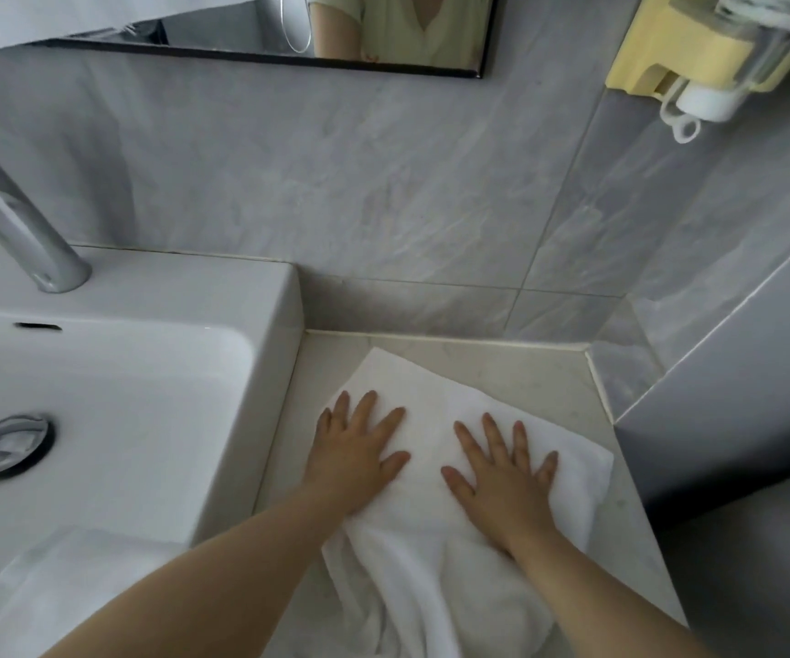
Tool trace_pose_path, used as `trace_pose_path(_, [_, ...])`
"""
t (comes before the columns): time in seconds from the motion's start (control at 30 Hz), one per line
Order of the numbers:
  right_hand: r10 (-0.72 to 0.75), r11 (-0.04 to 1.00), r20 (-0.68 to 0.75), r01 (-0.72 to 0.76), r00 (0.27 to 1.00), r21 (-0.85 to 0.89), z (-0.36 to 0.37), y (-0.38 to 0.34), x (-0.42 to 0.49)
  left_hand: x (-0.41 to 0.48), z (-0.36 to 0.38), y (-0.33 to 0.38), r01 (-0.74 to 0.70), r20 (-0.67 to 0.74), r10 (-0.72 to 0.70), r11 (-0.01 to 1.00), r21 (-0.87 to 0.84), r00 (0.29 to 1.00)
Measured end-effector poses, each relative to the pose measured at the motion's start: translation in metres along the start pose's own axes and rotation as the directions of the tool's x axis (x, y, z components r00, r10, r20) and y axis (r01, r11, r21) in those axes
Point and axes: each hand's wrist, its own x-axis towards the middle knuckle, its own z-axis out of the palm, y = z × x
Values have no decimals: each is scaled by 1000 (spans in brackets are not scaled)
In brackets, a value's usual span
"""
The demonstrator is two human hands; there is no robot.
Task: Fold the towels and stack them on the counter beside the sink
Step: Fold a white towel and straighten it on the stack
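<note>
Head view, single frame: a white towel (424, 401) is lying on the counter (516, 368) just to the right of the sink (281, 372). Its far portion is spreading out flat, with one corner pointing toward the tiled wall (336, 182). Its near portion is sitting bunched and rumpled toward the counter's front edge.

Hands: the left hand (357, 455) is resting palm-down on the left part of the towel, fingers straight and spread, gripping nothing. The right hand (502, 482) is pressing flat on the right part in the same way, fingers splayed, thumb pointing inward. The two hands are lying side by side but apart, with a strip of bare towel showing between them (a faint crease is running up that strip).

The towel's left edge is sitting close to the sink's outer wall; whether it is touching cannot be told from this angle.

A second towel (51, 586), also white, is draping over the sink's near rim at lower left, partly hidden behind the left forearm.

Surroundings: a chrome faucet (18, 220) is standing at the back left of the sink, and a metal drain plug (6, 444) is sitting in the basin. A mirror (241, 35) is hanging above the tiles, and a yellow-backed dispenser (716, 54) is hanging at upper right
</note>
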Motion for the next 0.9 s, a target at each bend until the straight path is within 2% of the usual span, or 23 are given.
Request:
trace_pose_path(0.13, [-85, 995, -16, 84, 996, -50, -9, 5, 22, 2, 3, 10, 110, -22, -110, 994, -19, 994])
trace_pose_path(0.27, [-119, 988, -1, 118, 993, -99, -16, 5, 30, -1, -1, 18, 191, 21, -191, 981, -22, 981])
trace_pose_path(0.37, [-80, 984, -11, 78, 997, -162, -19, -2, 24, -2, -7, 18, 185, 61, -184, 983, -14, 981])
trace_pose_path(0.47, [0, 989, -13, -2, 1000, -146, -24, -16, 6, -6, -16, 10, 151, 137, -147, 988, -22, 980])
trace_pose_path(0.57, [55, 997, 3, -55, 998, -57, -27, -26, -20, -18, -26, 0, 150, 182, -137, 987, -56, 974])
trace_pose_path(0.73, [228, 957, 91, -240, 969, 162, -22, -31, -69, -57, -35, -6, 155, 189, -153, 988, 3, 970])
trace_pose_path(0.83, [219, 931, 210, -269, 953, 249, -12, -38, -95, -82, -33, -1, 203, 174, -201, 979, 6, 964])
trace_pose_path(0.9, [182, 945, 226, -234, 957, 230, -1, -42, -108, -95, -27, 3, 221, 199, -221, 975, 20, 955])
